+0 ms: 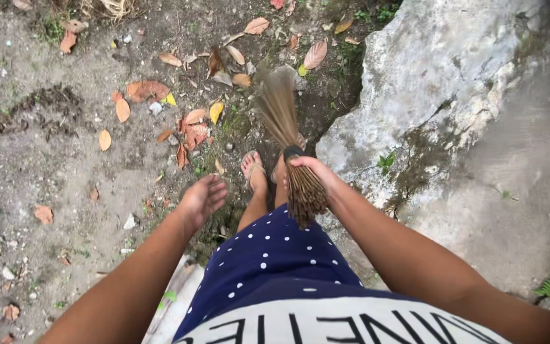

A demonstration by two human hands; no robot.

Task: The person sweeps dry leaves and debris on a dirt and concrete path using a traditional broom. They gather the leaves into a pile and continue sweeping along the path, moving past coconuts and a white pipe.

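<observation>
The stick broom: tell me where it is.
Head view, centre: the stick broom is in the right hand, bristles sweeping dry leaves left of the big grey rock.

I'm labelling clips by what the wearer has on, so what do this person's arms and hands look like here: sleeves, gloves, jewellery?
Both arms are bare to the frame's lower edge: no sleeves show. The left hand and right hand wear no gloves, and no rings, watch or bracelets are visible. Lower down, a navy skirt with white dots and flip-flops show.
</observation>
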